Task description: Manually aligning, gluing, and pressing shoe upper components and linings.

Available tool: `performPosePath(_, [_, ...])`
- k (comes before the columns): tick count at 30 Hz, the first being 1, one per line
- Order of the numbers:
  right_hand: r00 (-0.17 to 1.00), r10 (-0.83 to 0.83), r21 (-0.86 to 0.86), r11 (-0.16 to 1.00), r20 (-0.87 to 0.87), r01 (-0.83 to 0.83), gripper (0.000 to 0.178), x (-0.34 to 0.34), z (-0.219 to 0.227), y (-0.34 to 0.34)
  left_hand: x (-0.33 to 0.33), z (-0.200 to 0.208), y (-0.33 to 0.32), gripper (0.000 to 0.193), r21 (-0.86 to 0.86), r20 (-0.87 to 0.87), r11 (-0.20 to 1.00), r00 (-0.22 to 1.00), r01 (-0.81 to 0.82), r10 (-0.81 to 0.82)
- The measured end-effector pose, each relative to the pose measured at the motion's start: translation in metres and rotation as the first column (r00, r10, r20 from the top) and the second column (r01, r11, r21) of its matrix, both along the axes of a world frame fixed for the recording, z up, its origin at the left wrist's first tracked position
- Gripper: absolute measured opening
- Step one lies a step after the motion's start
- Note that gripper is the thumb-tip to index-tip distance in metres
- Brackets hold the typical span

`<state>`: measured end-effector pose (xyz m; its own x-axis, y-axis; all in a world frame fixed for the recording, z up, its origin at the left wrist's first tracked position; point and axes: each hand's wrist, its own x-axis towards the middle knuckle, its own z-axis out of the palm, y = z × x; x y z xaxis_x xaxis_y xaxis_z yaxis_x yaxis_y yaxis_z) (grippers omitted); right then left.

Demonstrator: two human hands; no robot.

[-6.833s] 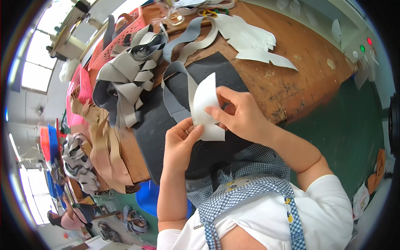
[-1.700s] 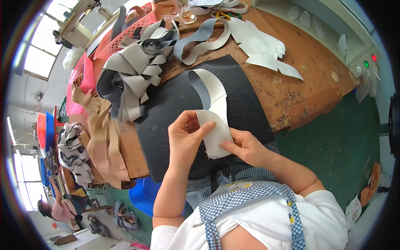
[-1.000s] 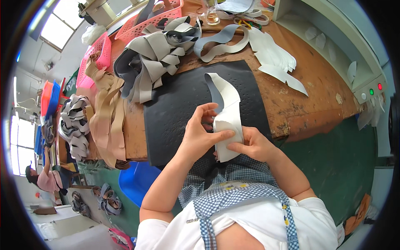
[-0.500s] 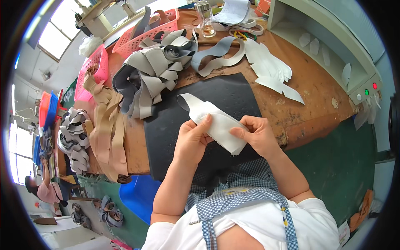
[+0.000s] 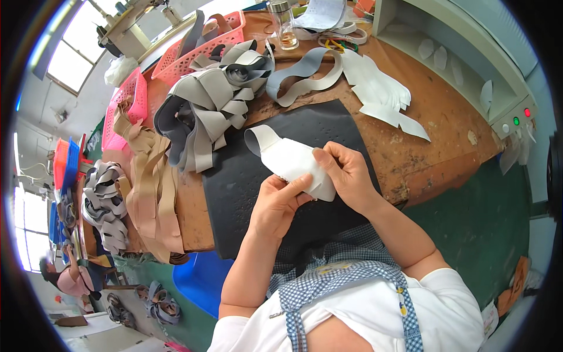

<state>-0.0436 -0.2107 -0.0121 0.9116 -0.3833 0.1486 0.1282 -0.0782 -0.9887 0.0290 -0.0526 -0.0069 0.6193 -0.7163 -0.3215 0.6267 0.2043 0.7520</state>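
Note:
Both hands hold one curved white-and-grey shoe piece point(image 5: 287, 159) over a black mat point(image 5: 246, 182) on the wooden workbench point(image 5: 434, 135). My left hand point(image 5: 280, 204) pinches the piece's near edge from below with thumb and fingers. On its right end, my right hand point(image 5: 346, 169) presses down with the fingers curled over it. The grey inner side of the piece curls up at its far left tip.
A heap of grey cut pieces point(image 5: 214, 102) lies left of the mat, with tan strips point(image 5: 153, 188) beyond it. Pink baskets point(image 5: 193, 44) stand at the back. White cut pieces point(image 5: 378, 88), a grey loop point(image 5: 305, 79) and a glass jar point(image 5: 284, 23) sit farther back.
The piece was held upright and bent earlier; now it lies flatter, folded over lower toward the mat, with both hands closed along its near and right edges.

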Motion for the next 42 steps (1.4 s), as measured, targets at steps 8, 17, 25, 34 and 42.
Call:
performPosePath(8, [0.995,-0.102,-0.047,0.994,-0.013,0.101,0.043,0.007,-0.002,0.005,-0.006,0.000,0.001,0.036,-0.009,0.014,1.000,1.000,-0.005,0.005])
performPosePath(17, [0.980,-0.198,-0.107,0.974,0.020,0.199,0.050,0.014,-0.019,0.001,-0.006,-0.013,0.002,0.030,-0.019,0.108,1.000,0.994,0.015,-0.013])
performPosePath(25, [0.979,0.201,0.232,0.951,0.032,-0.203,0.035,0.006,-0.017,-0.008,0.017,-0.015,0.024,0.027,-0.144,0.034,0.981,0.990,-0.129,0.135])
performPosePath(34, [0.988,0.133,0.354,0.923,0.074,-0.150,0.022,0.001,-0.014,0.014,-0.003,-0.009,0.012,0.029,-0.042,0.173,0.960,0.944,-0.278,0.281])
performPosePath(42, [0.997,-0.081,0.072,0.994,0.005,0.080,0.036,-0.003,-0.016,0.013,0.009,-0.017,0.017,0.028,0.016,0.257,0.956,0.926,-0.292,0.278])
